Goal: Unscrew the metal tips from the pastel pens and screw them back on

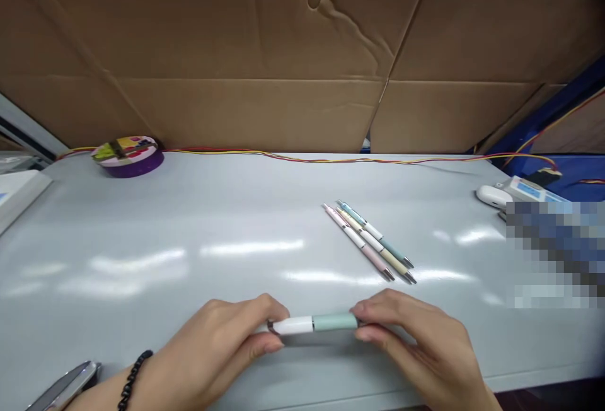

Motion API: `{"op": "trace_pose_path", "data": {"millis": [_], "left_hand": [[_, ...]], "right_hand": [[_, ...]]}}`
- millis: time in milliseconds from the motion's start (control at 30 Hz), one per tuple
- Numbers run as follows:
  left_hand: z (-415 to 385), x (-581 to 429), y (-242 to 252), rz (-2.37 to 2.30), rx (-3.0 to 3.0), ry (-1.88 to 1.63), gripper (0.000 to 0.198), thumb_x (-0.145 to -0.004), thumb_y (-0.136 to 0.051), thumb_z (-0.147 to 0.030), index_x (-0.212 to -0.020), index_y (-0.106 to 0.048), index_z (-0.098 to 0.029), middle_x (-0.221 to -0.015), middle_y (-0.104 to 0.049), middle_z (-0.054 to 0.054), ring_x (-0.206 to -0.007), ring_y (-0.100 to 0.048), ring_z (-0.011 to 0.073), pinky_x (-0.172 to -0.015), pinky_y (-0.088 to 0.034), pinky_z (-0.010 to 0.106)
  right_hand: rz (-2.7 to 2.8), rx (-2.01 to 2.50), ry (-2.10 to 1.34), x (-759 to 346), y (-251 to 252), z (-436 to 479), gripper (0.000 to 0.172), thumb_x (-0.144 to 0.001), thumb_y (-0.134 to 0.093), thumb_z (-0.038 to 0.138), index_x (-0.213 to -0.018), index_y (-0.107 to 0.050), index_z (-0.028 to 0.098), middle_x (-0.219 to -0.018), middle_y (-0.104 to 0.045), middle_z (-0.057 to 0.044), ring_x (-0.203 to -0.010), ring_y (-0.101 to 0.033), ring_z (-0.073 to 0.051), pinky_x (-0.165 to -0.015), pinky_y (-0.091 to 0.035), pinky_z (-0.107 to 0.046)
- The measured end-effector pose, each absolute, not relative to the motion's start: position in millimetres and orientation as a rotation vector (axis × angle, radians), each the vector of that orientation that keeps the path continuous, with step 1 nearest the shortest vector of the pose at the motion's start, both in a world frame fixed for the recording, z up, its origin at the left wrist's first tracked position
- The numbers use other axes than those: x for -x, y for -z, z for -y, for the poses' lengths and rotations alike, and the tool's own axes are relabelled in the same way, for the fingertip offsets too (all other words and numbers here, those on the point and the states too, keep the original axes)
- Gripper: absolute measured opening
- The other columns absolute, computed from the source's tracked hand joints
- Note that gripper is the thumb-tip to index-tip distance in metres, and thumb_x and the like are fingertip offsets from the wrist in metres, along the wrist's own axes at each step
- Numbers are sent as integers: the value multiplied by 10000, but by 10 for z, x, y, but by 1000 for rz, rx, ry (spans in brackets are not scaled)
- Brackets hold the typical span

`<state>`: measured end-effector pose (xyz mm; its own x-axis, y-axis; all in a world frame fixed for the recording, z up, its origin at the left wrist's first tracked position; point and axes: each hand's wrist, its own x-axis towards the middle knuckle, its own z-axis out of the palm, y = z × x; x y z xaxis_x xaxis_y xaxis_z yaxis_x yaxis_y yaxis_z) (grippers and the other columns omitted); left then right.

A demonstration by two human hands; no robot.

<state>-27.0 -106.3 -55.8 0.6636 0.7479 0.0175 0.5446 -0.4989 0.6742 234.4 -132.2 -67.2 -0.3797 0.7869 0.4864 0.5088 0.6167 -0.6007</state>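
Near the table's front edge, a pen (312,324) with a white half and a mint green half is held level between both hands. My left hand (227,341) pinches its white end, thumb and fingers covering the tip of that side. At the green end, the fingertips of my right hand (416,341) are closed on the pen and hide part of its end. Beyond the right hand lie a pink and white pen (359,242), a yellow and white pen (377,244) and a teal and white pen (375,232), side by side on a slant.
A round purple tin (135,165) sits at the back left by red and yellow wires (283,156). Cardboard (236,33) walls the rear. A white rounded case (492,196) lies at right beside a blurred patch. A phone-like object (66,387) is at lower left.
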Motion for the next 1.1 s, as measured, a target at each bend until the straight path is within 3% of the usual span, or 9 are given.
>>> {"op": "trace_pose_path", "data": {"millis": [100, 200, 267, 367, 467, 600, 767, 933, 1100], "left_hand": [[1072, 262, 575, -1002, -2243, -414, 251, -963, -331, -380, -928, -552, -265, -753, -646, -43, -595, -586, 125, -532, -406, 167], [1060, 270, 564, -991, -2257, -388, 258, -962, -330, -376, -928, -558, -261, -731, -638, -38, -590, -580, 130, -551, -417, 170], [1041, 280, 534, -999, -2258, -365, 253, -962, -330, -371, -943, -558, -264, -715, -632, -39, -589, -580, 132, -545, -418, 169], [1017, 290, 485, -1036, -2247, -341, 254, -962, -322, -367, -963, -556, -266, -702, -623, -40, -596, -582, 134, -522, -412, 163], [1013, 286, 475, -1024, -2245, -350, 261, -961, -323, -372, -932, -559, -262, -707, -624, -44, -597, -584, 129, -526, -414, 161], [1019, 278, 501, -981, -2247, -372, 229, -953, -361, -373, -917, -559, -263, -732, -635, -50, -605, -592, 124, -537, -412, 159], [1009, 292, 497, -961, -2239, -367, 186, -955, -361, -312, -959, -541, -268, -786, -647, -52, -644, -608, 124, -573, -417, 164], [1013, 286, 522, -891, -2308, -434, 115, -944, -411, -277, -963, -524, -270, -816, -649, -54, -684, -620, 126, -616, -427, 166], [1011, 260, 538, -815, -2610, -644, 112, -935, -427, -242, -1012, -508, -240, -692, -634, -28, -533, -594, 131, -509, -410, 183]], "right_hand": [[2086, 1065, -429, -2326, 673, 1303, 66, -896, -541, 255, -906, -580, 203, -673, -646, 11, -549, -591, -112, -513, -471, -195], [2090, 1117, -400, -2296, 665, 1279, 386, -959, -352, 408, -700, -548, 199, -525, -538, 25, -444, -496, -98, -425, -404, -201], [2089, 1134, -397, -2292, 665, 1272, 436, -939, -309, 507, -793, -572, 192, -593, -587, 2, -508, -543, -115, -468, -445, -210], [2107, 1108, -401, -2311, 682, 1276, 267, -917, -479, 388, -1093, -517, 191, -862, -672, -39, -740, -629, -141, -666, -504, -220], [2132, 1051, -423, -2322, 697, 1281, 77, -921, -479, 208, -969, -539, 200, -758, -635, -12, -668, -594, -128, -608, -471, -212], [2187, 1086, -422, -2305, 678, 1286, 386, -981, -292, 336, -680, -488, 194, -555, -477, 13, -497, -445, -116, -465, -353, -232], [2180, 1078, -444, -2304, 663, 1302, 218, -934, -439, 390, -914, -506, 184, -713, -571, -8, -617, -522, -121, -557, -401, -216], [2275, 1040, -389, -2282, 668, 1298, 369, -980, -297, 361, -672, -417, 196, -574, -446, 21, -517, -404, -111, -482, -297, -228], [2262, 1076, -352, -2264, 652, 1284, 420, -985, -265, 387, -622, -363, 199, -534, -427, 31, -479, -389, -99, -460, -275, -224]]}}
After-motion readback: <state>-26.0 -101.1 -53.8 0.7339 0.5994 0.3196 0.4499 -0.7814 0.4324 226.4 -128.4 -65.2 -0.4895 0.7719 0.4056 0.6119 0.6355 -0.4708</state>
